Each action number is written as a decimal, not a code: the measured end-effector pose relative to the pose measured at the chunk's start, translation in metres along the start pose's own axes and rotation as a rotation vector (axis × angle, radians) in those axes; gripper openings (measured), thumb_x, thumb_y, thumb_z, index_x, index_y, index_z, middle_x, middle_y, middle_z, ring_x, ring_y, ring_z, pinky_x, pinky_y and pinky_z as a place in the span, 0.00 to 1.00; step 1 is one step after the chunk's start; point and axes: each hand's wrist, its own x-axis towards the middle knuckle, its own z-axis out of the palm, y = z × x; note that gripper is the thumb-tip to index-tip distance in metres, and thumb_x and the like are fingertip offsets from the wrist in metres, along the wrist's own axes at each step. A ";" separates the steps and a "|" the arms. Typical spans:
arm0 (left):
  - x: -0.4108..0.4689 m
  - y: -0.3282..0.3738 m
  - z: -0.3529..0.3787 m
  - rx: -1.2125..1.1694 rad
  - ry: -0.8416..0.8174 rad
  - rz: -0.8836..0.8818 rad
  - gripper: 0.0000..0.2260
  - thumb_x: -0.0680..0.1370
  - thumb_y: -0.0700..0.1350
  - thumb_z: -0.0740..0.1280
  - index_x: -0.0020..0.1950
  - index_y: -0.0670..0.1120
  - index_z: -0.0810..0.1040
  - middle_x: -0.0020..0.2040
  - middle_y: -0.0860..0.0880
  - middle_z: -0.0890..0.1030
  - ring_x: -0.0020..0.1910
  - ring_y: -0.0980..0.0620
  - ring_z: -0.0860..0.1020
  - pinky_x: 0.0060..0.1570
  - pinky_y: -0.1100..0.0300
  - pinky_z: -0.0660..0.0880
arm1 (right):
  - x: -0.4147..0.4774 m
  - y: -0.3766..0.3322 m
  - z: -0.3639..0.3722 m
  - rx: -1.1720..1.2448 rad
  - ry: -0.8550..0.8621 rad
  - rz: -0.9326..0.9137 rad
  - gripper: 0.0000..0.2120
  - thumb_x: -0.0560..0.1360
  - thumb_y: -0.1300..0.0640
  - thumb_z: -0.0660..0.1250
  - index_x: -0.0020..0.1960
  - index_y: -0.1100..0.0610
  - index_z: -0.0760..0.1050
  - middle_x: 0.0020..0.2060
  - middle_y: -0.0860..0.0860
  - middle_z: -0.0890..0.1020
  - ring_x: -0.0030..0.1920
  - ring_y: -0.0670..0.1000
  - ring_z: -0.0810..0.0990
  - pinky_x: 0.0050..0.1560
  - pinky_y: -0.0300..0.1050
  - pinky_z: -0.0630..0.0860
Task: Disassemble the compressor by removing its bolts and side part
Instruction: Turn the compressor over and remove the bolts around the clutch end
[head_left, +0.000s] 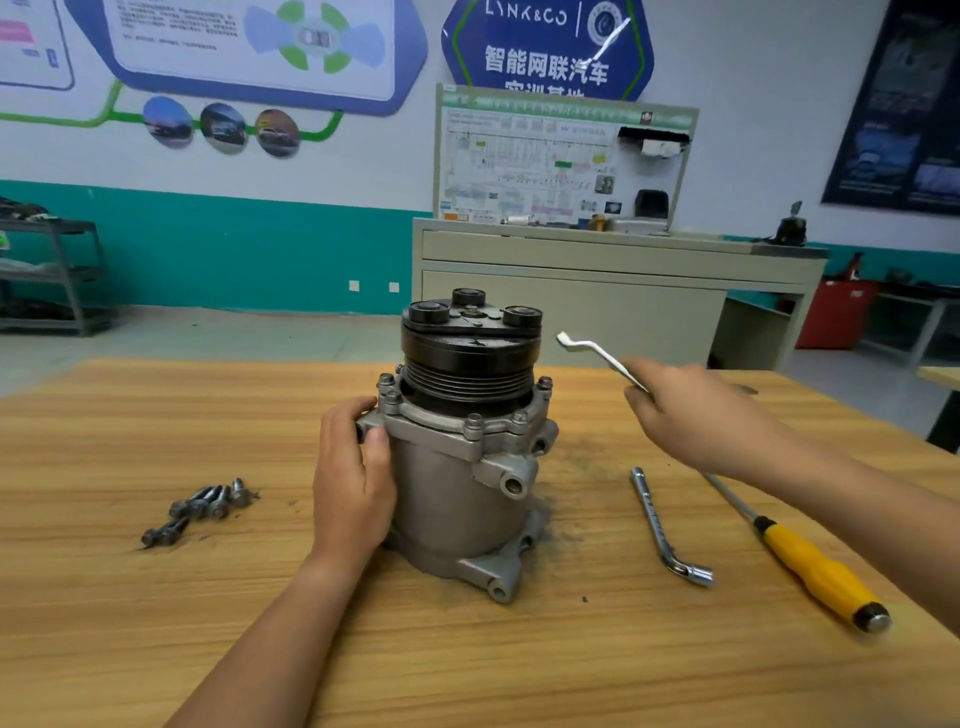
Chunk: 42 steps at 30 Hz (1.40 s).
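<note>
The left hand (353, 478) grips the compressor (457, 493) from its left side, palm flat on the grey housing, thumb on the front and fingertips curled at a lug under the flange. The right hand (691, 410) is closed round the shaft of a wrench (597, 353), held in the air to the right of the compressor's top. The wrench's free end points toward the pulley (467, 353) without touching it.

The compressor stands upright in the middle of the surface (467, 665), nearer the far edge than the near one, with the black pulley on top. Seated bolts (474, 422) still stand in the flange ring just below the pulley. Dark grime is smeared on the wood around the base, mostly on its right.

Toward the left edge lie the loose bolts (202, 506) in a small heap, well apart from the compressor. On the right lies an L-shaped socket key (665, 525), its bent end toward the near edge. Beyond it, a yellow-handled screwdriver (815, 571) runs toward the near right corner, its shaft passing under the right forearm.
</note>
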 end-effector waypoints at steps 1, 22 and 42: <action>0.000 0.000 0.000 0.000 0.002 -0.003 0.24 0.76 0.53 0.51 0.60 0.38 0.72 0.54 0.49 0.71 0.52 0.63 0.67 0.51 0.80 0.60 | -0.006 -0.004 -0.003 -0.061 -0.039 -0.018 0.14 0.79 0.56 0.54 0.64 0.51 0.67 0.38 0.51 0.77 0.38 0.53 0.76 0.30 0.44 0.68; -0.001 -0.002 0.001 -0.017 -0.026 -0.018 0.26 0.75 0.56 0.50 0.63 0.39 0.70 0.56 0.49 0.72 0.54 0.61 0.68 0.51 0.73 0.63 | 0.034 -0.009 -0.029 -0.837 -0.227 -0.284 0.18 0.77 0.65 0.55 0.66 0.57 0.65 0.28 0.48 0.66 0.25 0.46 0.64 0.23 0.39 0.58; -0.003 0.001 0.004 0.000 -0.005 -0.017 0.26 0.75 0.54 0.50 0.64 0.37 0.67 0.58 0.48 0.67 0.55 0.63 0.64 0.52 0.82 0.57 | 0.031 0.009 -0.004 0.049 0.264 -0.040 0.13 0.81 0.55 0.51 0.60 0.59 0.67 0.30 0.52 0.72 0.32 0.58 0.73 0.31 0.49 0.69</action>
